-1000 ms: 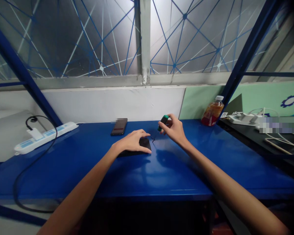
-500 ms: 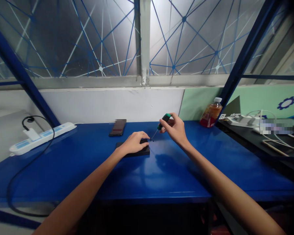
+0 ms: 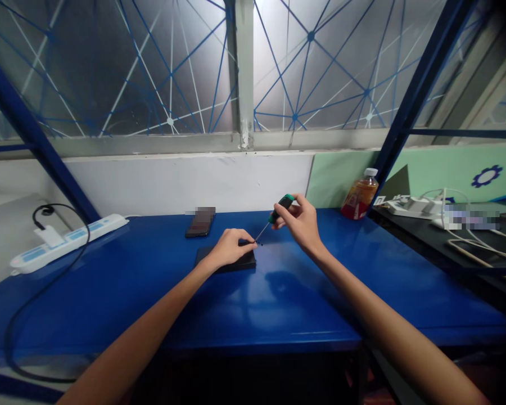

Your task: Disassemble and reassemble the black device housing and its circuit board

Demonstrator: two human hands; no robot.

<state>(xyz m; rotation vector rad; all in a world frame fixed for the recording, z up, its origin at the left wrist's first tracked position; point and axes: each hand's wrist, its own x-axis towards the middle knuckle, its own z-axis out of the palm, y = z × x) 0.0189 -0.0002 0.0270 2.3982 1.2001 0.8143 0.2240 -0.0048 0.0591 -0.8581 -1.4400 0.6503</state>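
Observation:
My right hand point(image 3: 303, 222) grips the green and black handle of a screwdriver point(image 3: 281, 208), whose thin shaft slants down to the left. At the shaft's tip, the thumb and forefinger of my left hand point(image 3: 231, 247) come together in a pinch. What lies between those fingertips, if anything, is too small to make out. Beneath my left hand a flat black box-like object point(image 3: 243, 264) rests on the blue table, partly covered by the hand. Just right of it, several tiny dark pieces point(image 3: 260, 244), perhaps screws, lie on the tabletop.
Behind my left hand lies a dark phone point(image 3: 201, 221). A white power strip point(image 3: 71, 243) with a black cable point(image 3: 37, 298) runs along the left side. A bottle with a white cap point(image 3: 360, 196) stands at the back right, beside a black surface holding white cables point(image 3: 476, 247).
My left thumb and forefinger have closed at the screwdriver's tip, which has shifted slightly left from the small dark pieces. The view has moved slightly.

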